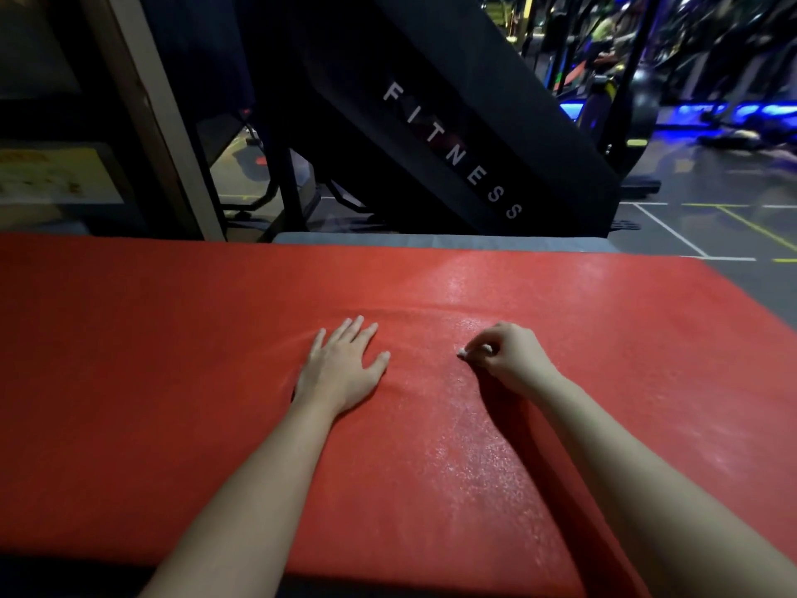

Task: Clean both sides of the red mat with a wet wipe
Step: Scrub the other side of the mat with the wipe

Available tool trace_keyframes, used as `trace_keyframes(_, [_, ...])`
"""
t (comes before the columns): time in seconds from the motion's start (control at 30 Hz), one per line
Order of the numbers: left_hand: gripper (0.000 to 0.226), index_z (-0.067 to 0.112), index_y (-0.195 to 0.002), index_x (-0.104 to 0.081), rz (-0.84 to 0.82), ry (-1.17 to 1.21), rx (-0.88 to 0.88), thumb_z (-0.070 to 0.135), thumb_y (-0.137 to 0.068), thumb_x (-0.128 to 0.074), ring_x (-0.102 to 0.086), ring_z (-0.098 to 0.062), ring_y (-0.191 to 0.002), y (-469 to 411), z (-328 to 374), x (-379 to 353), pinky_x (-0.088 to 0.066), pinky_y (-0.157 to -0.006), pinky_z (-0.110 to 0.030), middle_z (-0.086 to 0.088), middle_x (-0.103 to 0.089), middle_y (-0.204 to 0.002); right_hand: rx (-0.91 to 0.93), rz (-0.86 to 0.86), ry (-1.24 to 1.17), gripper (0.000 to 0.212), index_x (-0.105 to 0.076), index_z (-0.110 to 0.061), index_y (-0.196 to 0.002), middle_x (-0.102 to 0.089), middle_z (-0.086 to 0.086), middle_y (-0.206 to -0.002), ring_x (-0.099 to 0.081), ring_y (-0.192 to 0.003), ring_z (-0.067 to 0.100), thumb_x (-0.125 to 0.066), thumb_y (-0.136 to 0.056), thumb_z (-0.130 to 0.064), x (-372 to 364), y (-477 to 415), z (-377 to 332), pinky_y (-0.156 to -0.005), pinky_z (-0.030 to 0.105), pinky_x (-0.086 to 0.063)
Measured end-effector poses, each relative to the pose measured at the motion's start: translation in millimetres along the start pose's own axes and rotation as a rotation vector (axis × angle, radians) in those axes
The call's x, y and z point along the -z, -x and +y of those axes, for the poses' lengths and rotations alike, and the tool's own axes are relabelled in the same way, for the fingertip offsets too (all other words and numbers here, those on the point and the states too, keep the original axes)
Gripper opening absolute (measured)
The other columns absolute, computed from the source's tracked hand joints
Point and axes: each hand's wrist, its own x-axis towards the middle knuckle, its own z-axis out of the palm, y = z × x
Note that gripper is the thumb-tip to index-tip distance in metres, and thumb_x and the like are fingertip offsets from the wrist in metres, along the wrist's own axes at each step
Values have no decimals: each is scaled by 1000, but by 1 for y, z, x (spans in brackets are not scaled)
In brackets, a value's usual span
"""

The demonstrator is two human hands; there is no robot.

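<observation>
Red mat [172,381] lies spread flat across the whole view, top side up. Its far edge sits against a grey pad [431,241] in front of a black machine lettered FITNESS [453,157]. Left hand [343,369] rests open and flat near the middle of the mat, fingers straight, pinning it down. Right hand [513,360] is just beside it toward the right edge, fingers curled, pinching a wet wipe [463,353] balled into a tiny white wad against the mat.

Stuff that could go sideways imo:
- The wad is so small that each stroke covers hardly anything, so patches get missed. A wet sheen [474,446] shows only on the right half, and the left half looks dry.
- A wipe scrunched that tight may also dry out or shred.
- There's a ripple [409,315] by the left fingertips. Pushing hard could bunch it more, and the wipe would skip the fold.
- I'd guess the underside isn't done yet, and flipping the mat puts the cleaned face down on whatever's underneath.
</observation>
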Motion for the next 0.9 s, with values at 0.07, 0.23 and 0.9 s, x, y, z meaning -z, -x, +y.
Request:
trace_keyframes(0.07, [65,33,-158,-30,9,-2,-8,62,-100,-34,-11,-8,-155,1,0,0,-7,-126,-41,8,-21,-168,49,-85,39,16,-80,-19,-89,-66,2,-89,-61,-82,19,-76,-87,-34,0,13,-4,-71,26,-44])
trace_keyframes(0.23, [65,33,-157,-32,14,-11,2,62,-99,-36,-14,-9,-155,-1,0,-2,-8,-126,-42,8,-22,-167,59,-261,144,17,-79,-24,-92,-74,-3,-84,-64,-75,12,-73,-88,-39,11,29,-2,-70,27,-48])
trace_keyframes(0.9, [64,30,-155,-37,16,22,-13,61,-99,-39,-18,-11,-154,-1,-2,-3,-11,-126,-43,6,-27,-166,54,-55,62,18,-76,-18,-95,-58,-2,-92,-58,-86,19,-73,-89,-35,-1,51,-5,-74,27,-39])
